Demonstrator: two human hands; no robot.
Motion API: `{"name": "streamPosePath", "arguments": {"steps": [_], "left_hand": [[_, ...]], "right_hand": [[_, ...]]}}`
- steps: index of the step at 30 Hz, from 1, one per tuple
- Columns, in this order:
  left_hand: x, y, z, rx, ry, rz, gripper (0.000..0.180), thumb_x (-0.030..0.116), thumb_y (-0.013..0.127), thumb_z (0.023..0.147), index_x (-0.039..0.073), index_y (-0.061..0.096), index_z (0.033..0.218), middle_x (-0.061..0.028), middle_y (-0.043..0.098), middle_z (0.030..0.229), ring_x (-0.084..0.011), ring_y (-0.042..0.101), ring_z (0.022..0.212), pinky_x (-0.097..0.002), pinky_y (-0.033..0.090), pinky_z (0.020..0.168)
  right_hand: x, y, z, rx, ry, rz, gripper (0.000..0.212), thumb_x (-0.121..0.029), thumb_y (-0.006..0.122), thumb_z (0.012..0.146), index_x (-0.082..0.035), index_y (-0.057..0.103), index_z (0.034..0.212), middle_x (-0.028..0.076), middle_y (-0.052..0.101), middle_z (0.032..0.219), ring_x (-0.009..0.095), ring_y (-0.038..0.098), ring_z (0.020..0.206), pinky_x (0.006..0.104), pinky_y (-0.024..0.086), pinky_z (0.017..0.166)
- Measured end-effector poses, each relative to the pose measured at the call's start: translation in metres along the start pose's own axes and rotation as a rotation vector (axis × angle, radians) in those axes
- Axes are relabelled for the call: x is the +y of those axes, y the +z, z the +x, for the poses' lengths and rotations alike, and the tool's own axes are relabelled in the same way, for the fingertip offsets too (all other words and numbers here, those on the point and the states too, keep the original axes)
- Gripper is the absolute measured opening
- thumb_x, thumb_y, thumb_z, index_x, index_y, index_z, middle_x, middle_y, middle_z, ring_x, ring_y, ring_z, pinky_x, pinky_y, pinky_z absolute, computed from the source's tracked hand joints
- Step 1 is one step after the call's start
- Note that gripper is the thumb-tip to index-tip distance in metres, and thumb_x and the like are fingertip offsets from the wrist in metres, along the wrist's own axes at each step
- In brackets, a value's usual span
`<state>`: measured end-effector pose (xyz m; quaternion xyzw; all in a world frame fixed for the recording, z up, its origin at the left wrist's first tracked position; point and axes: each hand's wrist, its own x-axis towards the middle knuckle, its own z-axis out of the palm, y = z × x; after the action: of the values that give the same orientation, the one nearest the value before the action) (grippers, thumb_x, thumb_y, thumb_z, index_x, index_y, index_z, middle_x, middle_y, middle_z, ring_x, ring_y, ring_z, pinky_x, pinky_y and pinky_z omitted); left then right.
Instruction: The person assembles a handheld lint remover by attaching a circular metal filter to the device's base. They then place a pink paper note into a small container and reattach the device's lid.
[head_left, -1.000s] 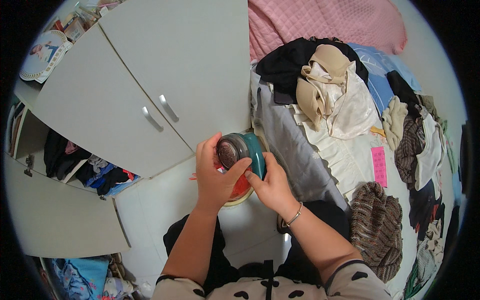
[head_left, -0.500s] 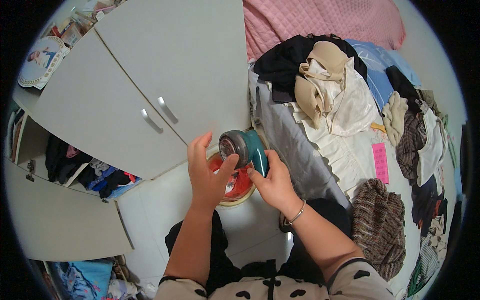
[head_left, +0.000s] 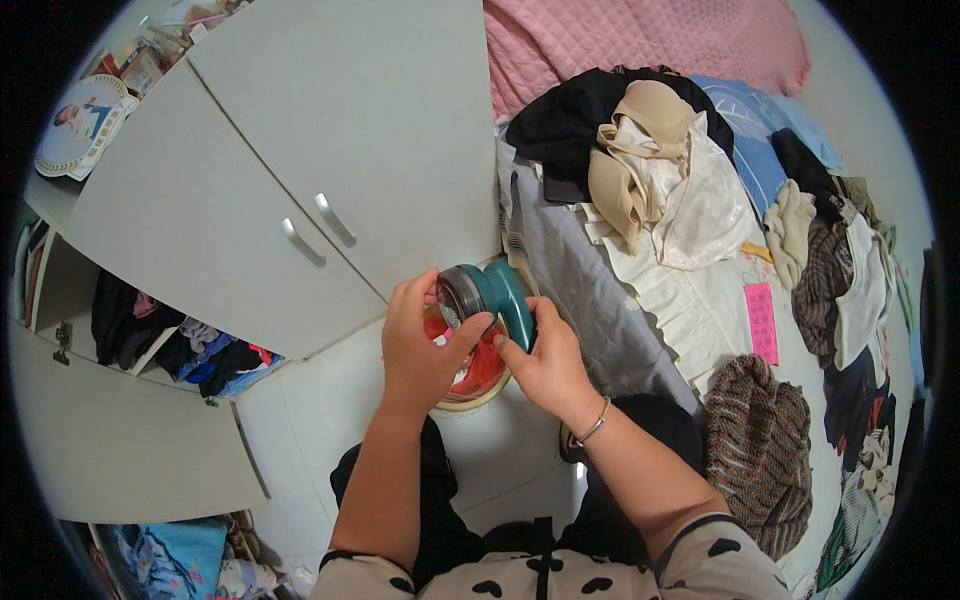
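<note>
A teal fabric shaver [head_left: 510,300] with a round, see-through dark head is held in front of me, above a bin [head_left: 470,407] lined with a red bag. My right hand [head_left: 550,362] is closed round its handle, thumb along the near side. My left hand [head_left: 428,340] has its fingers and thumb round the rim of the head. The bin's far part is hidden behind my hands and the shaver.
A grey wardrobe [head_left: 400,130] stands ahead. At right, a bed carries a beige bra [head_left: 660,110], a pink paper strip [head_left: 762,322], a brown knit garment [head_left: 757,455] and other clothes. An open compartment at left holds dark clothes [head_left: 125,320].
My left hand's raised fingers have come in and closed round the shaver's head. My right hand keeps its hold on the handle, almost in the same place.
</note>
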<state>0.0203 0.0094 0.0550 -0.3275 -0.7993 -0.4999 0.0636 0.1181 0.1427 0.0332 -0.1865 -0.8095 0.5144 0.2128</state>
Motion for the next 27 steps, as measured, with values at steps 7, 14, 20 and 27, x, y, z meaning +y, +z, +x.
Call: {"name": "streamPosePath", "arguments": {"steps": [7, 14, 20, 27], "left_hand": [[-0.002, 0.000, 0.000, 0.004, -0.089, -0.175, 0.053, 0.019, 0.073, 0.077, 0.000, 0.051, 0.122, -0.0093, 0.055, 0.106, -0.0216, 0.056, 0.095, -0.0329, 0.047, 0.084], [-0.003, -0.004, 0.002, -0.050, -0.553, -0.880, 0.034, 0.030, 0.056, 0.092, 0.005, 0.056, 0.115, -0.0044, 0.059, 0.104, -0.0165, 0.058, 0.095, -0.0299, 0.048, 0.082], [-0.007, -0.013, 0.004, -0.217, -0.748, -1.118, 0.047, 0.048, 0.048, 0.093, 0.005, 0.059, 0.109, -0.0079, 0.062, 0.106, -0.0189, 0.061, 0.097, -0.0358, 0.050, 0.084], [-0.001, -0.007, 0.005, -0.108, -0.388, -0.857, 0.049, 0.029, 0.055, 0.091, 0.002, 0.043, 0.130, -0.0118, 0.053, 0.120, -0.0213, 0.052, 0.113, -0.0345, 0.042, 0.097]], "right_hand": [[0.015, 0.005, 0.005, -0.051, 0.091, 0.233, 0.033, -0.021, 0.069, 0.084, 0.002, 0.051, 0.101, 0.010, 0.062, 0.080, 0.020, 0.061, 0.073, 0.0322, 0.048, 0.068], [-0.001, 0.000, 0.003, -0.283, 0.283, 0.800, 0.020, -0.019, 0.057, 0.095, -0.003, 0.053, 0.107, 0.001, 0.058, 0.081, 0.006, 0.053, 0.066, 0.0202, 0.043, 0.062], [-0.007, -0.002, 0.000, -0.418, 0.195, 0.865, 0.018, -0.017, 0.054, 0.096, -0.003, 0.050, 0.108, 0.003, 0.058, 0.080, 0.007, 0.053, 0.065, 0.0214, 0.042, 0.061], [-0.007, -0.007, 0.004, -0.398, 0.281, 1.016, 0.045, -0.043, 0.032, 0.102, -0.003, 0.053, 0.101, 0.005, 0.055, 0.075, 0.010, 0.048, 0.058, 0.0230, 0.039, 0.056]]}}
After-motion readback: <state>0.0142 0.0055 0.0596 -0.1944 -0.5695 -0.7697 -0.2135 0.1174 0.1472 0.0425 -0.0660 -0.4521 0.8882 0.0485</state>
